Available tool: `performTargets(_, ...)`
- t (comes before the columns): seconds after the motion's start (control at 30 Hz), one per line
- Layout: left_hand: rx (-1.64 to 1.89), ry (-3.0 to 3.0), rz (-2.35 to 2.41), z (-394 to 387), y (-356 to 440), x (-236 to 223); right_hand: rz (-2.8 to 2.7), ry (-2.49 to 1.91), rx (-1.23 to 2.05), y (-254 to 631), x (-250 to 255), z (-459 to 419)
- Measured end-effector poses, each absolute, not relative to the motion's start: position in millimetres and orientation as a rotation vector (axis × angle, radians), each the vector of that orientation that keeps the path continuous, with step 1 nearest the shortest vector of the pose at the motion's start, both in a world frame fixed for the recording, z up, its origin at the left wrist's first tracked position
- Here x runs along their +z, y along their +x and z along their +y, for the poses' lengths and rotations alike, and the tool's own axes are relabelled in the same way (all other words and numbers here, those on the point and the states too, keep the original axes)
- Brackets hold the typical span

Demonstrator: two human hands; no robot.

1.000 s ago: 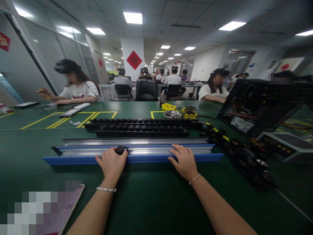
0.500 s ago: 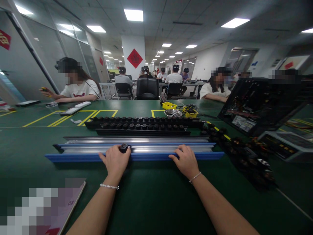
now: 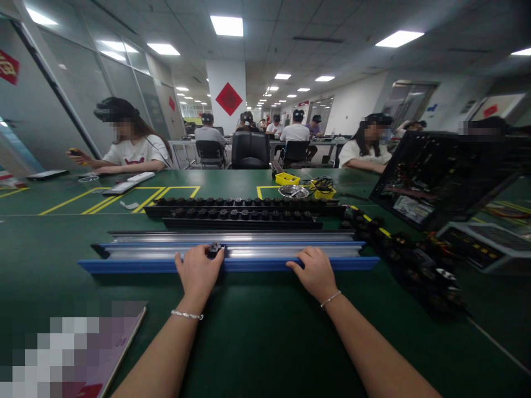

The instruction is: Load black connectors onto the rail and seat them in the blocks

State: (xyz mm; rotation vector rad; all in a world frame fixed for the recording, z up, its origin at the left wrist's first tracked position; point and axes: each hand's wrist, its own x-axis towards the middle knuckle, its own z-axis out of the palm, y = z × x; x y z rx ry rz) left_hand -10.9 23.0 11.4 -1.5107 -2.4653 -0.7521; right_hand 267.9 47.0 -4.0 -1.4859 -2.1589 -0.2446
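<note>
A long blue and silver rail (image 3: pixel 265 253) lies across the green table in front of me. My left hand (image 3: pixel 199 272) pinches a small black part (image 3: pixel 214 249) that sits on the rail near its middle. My right hand (image 3: pixel 315 271) rests on the rail's near edge further right, fingers curled over it. Behind the rail lie two long black strips (image 3: pixel 243 213) filled with several similar black parts.
A heap of black parts (image 3: pixel 415 265) lies to the right, beside an open computer case (image 3: pixel 440 177). Yellow trays and a metal bowl (image 3: pixel 292 192) stand behind the strips. A notebook (image 3: pixel 108 354) lies near left. Other people sit at the far side.
My left hand has slid the small black part a little to the right along the rail. My right hand has curled tighter on the rail's edge.
</note>
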Motion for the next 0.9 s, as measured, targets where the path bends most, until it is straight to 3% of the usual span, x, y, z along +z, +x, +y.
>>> performTargets(0.9,-0.821,-1.616,-2.312,18.7,-8.2,9.9,-2.136,-1.445,-0.180,269.7,-5.0,48.4)
